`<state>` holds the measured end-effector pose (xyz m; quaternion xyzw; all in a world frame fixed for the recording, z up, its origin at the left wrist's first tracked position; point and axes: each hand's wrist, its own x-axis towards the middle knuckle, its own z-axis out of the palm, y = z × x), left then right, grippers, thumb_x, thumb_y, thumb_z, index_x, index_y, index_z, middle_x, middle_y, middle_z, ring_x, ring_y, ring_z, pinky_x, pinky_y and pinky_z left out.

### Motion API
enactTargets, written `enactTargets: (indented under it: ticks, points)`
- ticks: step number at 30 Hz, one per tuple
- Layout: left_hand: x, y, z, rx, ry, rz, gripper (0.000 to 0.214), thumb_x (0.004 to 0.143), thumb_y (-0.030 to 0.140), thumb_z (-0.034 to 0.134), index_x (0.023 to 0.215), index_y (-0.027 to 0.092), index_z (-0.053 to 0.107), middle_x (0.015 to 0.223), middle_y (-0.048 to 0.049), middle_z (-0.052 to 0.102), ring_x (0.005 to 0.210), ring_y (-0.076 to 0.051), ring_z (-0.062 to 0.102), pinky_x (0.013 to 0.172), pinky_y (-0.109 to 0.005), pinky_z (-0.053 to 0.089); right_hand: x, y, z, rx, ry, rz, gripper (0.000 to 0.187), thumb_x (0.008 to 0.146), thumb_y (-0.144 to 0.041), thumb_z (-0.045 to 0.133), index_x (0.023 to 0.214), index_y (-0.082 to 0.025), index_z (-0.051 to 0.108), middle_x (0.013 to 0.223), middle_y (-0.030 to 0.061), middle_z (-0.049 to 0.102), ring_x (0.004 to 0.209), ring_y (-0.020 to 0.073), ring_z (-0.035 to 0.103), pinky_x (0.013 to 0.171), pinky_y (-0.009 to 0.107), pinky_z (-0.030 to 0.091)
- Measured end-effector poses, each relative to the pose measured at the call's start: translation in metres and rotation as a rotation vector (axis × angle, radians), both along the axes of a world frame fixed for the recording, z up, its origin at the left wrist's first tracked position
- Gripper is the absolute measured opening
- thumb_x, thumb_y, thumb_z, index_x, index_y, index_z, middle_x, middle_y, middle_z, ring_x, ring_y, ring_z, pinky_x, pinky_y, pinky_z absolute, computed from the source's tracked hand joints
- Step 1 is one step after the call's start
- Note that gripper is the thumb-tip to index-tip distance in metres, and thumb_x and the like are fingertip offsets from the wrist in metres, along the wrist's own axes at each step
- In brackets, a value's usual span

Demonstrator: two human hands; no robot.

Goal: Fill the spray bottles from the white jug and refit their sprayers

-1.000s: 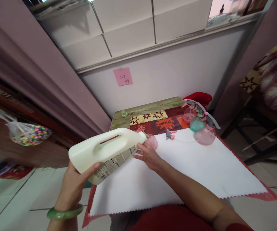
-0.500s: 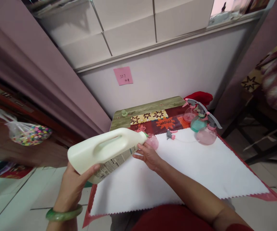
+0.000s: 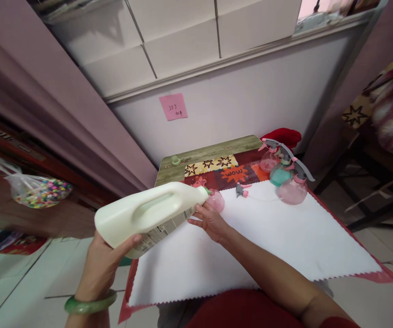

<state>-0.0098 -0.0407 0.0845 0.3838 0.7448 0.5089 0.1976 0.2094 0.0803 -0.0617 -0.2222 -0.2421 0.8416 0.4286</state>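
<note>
A big white detergent bottle (image 3: 155, 205) with a moulded handle lies tilted on its side in the air, its green-rimmed mouth towards the right. My left hand (image 3: 109, 253) is wrapped round its base from below, thumb over the label. At the neck, the fingers of my right hand (image 3: 210, 221) hold and steady it. Right at the mouth stands a round pink spray bottle body (image 3: 217, 200) without its head, partly hidden by the neck and my hand. Its loose grey and pink spray head (image 3: 241, 190) lies beside it, with a thin tube stretching right.
Several filled spray bottles (image 3: 292, 189) stand at the table's right side. A small green cap (image 3: 176, 160) sits at the back left. White cloth (image 3: 268, 237) covers the front of the table. A bag of colourful beads (image 3: 42, 189) hangs at the left.
Both hands keep the detergent bottle in almost the same tilted place at the pink bottle body. Only the camera view has shifted slightly.
</note>
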Motion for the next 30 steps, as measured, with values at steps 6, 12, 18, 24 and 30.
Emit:
enactTargets:
  ticks: [6,12,18,24,30]
  points:
    - [-0.0005,0.0005,0.0017,-0.025,0.024,0.010,0.096,0.049,0.053,0.099,0.132,0.017,0.067,0.130,-0.0151,0.075,0.113,-0.035,0.072,0.090,-0.043,0.064,0.0001,0.0000,-0.0021,0.001,0.003,0.001,0.057,0.075,-0.055,0.093,0.121,-0.030,0.072,0.136,0.0038,0.071,0.116,0.0240,0.070,0.096,0.042,0.064]
    - [0.0023,-0.0003,0.0048,-0.040,0.044,0.029,0.097,0.049,0.053,0.099,0.133,0.017,0.066,0.133,-0.0165,0.074,0.114,-0.035,0.071,0.093,-0.045,0.062,0.0003,0.0001,-0.0020,0.009,0.000,0.002,0.056,0.076,-0.055,0.092,0.122,-0.030,0.071,0.141,0.0040,0.070,0.117,0.0241,0.071,0.098,0.044,0.063]
    - [-0.0008,0.0000,0.0020,-0.045,0.029,0.015,0.107,0.049,0.055,0.099,0.140,0.014,0.062,0.139,-0.0199,0.070,0.115,-0.035,0.069,0.099,-0.047,0.058,0.0000,0.0006,-0.0033,0.003,0.000,0.006,0.057,0.076,-0.055,0.092,0.123,-0.031,0.071,0.139,0.0035,0.071,0.116,0.0241,0.071,0.099,0.045,0.063]
    - [0.0005,-0.0009,0.0020,-0.031,0.022,-0.009,0.096,0.053,0.050,0.099,0.136,0.019,0.065,0.135,-0.0161,0.073,0.113,-0.034,0.070,0.095,-0.045,0.061,0.0005,0.0002,-0.0006,-0.004,0.010,0.007,0.060,0.075,-0.055,0.093,0.125,-0.031,0.070,0.139,0.0039,0.071,0.115,0.0234,0.071,0.098,0.043,0.063]
    - [-0.0003,-0.0012,0.0021,-0.046,0.035,0.004,0.092,0.053,0.052,0.097,0.133,0.020,0.067,0.132,-0.0134,0.074,0.114,-0.035,0.070,0.093,-0.044,0.061,0.0028,-0.0002,0.0033,0.000,0.012,0.021,0.057,0.077,-0.053,0.091,0.125,-0.031,0.070,0.140,0.0032,0.070,0.113,0.0218,0.072,0.095,0.039,0.063]
